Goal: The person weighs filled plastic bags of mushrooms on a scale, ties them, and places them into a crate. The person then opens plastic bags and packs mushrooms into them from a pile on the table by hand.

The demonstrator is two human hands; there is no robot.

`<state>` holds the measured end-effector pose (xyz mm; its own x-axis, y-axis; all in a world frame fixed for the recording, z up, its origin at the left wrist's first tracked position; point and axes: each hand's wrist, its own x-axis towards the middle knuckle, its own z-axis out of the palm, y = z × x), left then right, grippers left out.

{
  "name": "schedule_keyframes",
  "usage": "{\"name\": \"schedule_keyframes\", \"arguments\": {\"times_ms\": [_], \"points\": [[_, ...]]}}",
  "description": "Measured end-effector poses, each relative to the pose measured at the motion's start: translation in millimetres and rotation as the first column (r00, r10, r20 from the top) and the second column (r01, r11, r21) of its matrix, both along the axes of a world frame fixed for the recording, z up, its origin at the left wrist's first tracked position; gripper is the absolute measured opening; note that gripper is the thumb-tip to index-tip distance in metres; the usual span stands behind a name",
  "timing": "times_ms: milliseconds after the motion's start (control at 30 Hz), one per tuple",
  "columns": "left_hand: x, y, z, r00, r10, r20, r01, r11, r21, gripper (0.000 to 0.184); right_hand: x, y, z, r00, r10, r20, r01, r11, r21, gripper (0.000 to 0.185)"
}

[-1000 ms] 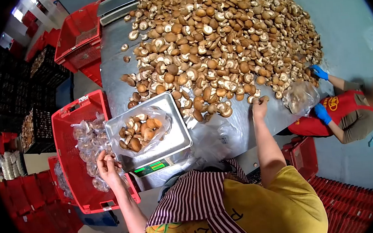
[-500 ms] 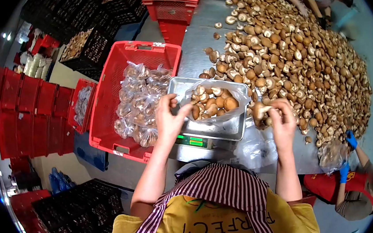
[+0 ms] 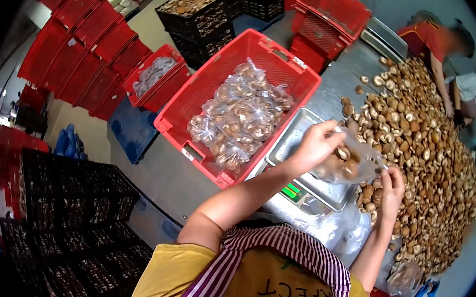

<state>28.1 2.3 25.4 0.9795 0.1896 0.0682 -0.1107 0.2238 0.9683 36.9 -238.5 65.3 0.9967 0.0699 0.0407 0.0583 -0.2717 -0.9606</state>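
Note:
A clear plastic bag of mushrooms (image 3: 339,168) is held over the metal scale tray (image 3: 341,196), its rim stretched between my two hands. The fingers of my left hand (image 3: 318,144) pinch the bag's upper left edge. My right hand (image 3: 391,189) grips the opposite edge with thumb and fingers together. Whether the bag's underside touches the tray is hidden. Green lit digits show on the scale's display (image 3: 291,191). Loose plastic bags (image 3: 350,229) lie between the tray and my apron.
A red crate (image 3: 175,111) with several tied mushroom bags (image 3: 243,111) stands left of the scale. To the right spreads a large mushroom heap (image 3: 420,161). Two other people reach in at its far side. Stacked red crates (image 3: 79,49) and black crates (image 3: 80,219) stand further left.
My view has swung left. The mushroom in my right hand is gone from it, and that hand now grips the bag. My left hand has closed on the bag's other edge.

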Motion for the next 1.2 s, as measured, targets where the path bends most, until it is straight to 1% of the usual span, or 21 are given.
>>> {"name": "schedule_keyframes", "arguments": {"times_ms": [67,133,167,200,267,333,400,467,533,567,600,633,667,700,767,867,933,1000,1067,1133,1200], "points": [[-7.7,-2.2,26.6,0.998,-0.055,-0.042,0.053,0.998,-0.045,0.014,-0.2,3.4,-2.2,0.993,0.008,0.117,-0.015,0.998,0.056,0.007],[-8.2,-2.7,23.9,0.998,-0.054,-0.022,0.052,0.996,-0.073,0.015,6.2,4.0,-11.1,0.953,0.048,0.3,0.063,0.934,-0.351,0.008],[-6.1,-0.6,10.2,0.994,-0.072,-0.081,0.068,0.996,-0.05,0.015,8.7,1.1,-17.1,0.969,0.044,0.241,0.058,0.915,-0.4,0.009],[-3.3,2.0,-3.7,0.987,-0.084,-0.139,0.081,0.996,-0.027,0.015,11.1,-5.3,-25.7,0.99,0.049,0.13,0.002,0.931,-0.364,0.01],[-7.0,-0.1,-17.9,0.992,-0.088,-0.09,0.082,0.995,-0.06,0.014,6.1,3.5,-37.8,0.967,0.09,0.238,-0.05,0.984,-0.169,0.013],[-14.4,-0.2,-19.5,0.976,-0.178,-0.124,0.149,0.964,-0.219,0.013,0.4,2.7,-38.0,0.981,0.084,0.177,-0.061,0.99,-0.13,0.015],[-17.6,1.6,-15.2,0.985,-0.155,-0.069,0.147,0.983,-0.11,0.014,-6.5,7.6,-28.2,0.985,0.164,-0.049,-0.162,0.986,0.043,0.014],[-19.9,1.7,-9.5,0.981,-0.165,-0.098,0.144,0.971,-0.188,0.017,-2.5,-0.1,-31.8,0.931,0.295,-0.213,-0.32,0.942,-0.096,0.014],[-19.3,3.7,-8.8,0.982,-0.163,-0.096,0.146,0.975,-0.166,0.017,2.9,-5.5,-45.9,0.931,0.352,-0.093,-0.364,0.897,-0.251,0.013],[-18.0,3.6,-13.3,0.983,-0.158,-0.095,0.143,0.979,-0.142,0.017,-0.6,5.3,-31.1,0.926,0.375,-0.042,-0.377,0.923,-0.079,0.012],[-18.4,3.0,-13.8,0.984,-0.152,-0.094,0.141,0.983,-0.117,0.016,-3.3,5.9,-22.5,0.937,0.324,-0.133,-0.302,0.94,0.16,0.013],[-19.4,1.6,-14.1,0.985,-0.163,-0.065,0.147,0.97,-0.196,0.016,-4.5,7.4,-17.3,0.927,0.357,-0.115,-0.285,0.87,0.402,0.015],[-18.9,1.6,-16.0,0.983,-0.147,-0.107,0.134,0.984,-0.118,0.015,-4.5,8.3,-13.1,0.919,0.384,-0.088,-0.251,0.743,0.62,0.018],[-18.9,-0.8,-21.8,0.982,-0.164,-0.095,0.148,0.977,-0.154,0.014,-2.4,9.1,-9.3,0.909,0.403,-0.107,-0.247,0.726,0.642,0.022],[-17.4,-0.4,-22.7,0.974,-0.216,-0.064,0.201,0.963,-0.179,0.015,1.5,16.1,-15.1,0.914,0.387,-0.121,-0.288,0.83,0.478,0.038],[-13.5,-8.8,-24.8,0.956,-0.292,-0.015,0.287,0.947,-0.143,0.018,-1.2,34.3,-15.5,0.893,0.436,-0.109,-0.364,0.844,0.394,0.051],[-12.6,-17.7,-22.2,0.929,-0.369,-0.019,0.36,0.916,-0.175,0.019,5.3,34.9,-17.4,0.859,0.483,-0.166,-0.405,0.842,0.355,0.045],[-12.6,-24.5,-19.3,0.865,-0.499,0.06,0.499,0.837,-0.227,0.019,19.3,36.3,-40.5,0.891,0.446,-0.087,-0.407,0.868,0.286,0.037],[-19.5,-30.2,-8.1,0.86,-0.511,-0.013,0.507,0.856,-0.098,0.018,20.4,45.2,-38.6,0.873,0.474,-0.113,-0.411,0.841,0.352,0.032],[-20.6,-19.1,-3.1,0.814,-0.576,-0.07,0.57,0.816,-0.097,0.018,26.5,44.4,-30.4,0.868,0.468,-0.167,-0.391,0.851,0.352,0.023],[1.2,-11.2,-58.7,0.868,-0.485,0.103,0.496,0.842,-0.213,0.016,38.3,30.3,-49.8,0.873,0.463,-0.152,-0.462,0.886,0.048,0.014]]}}
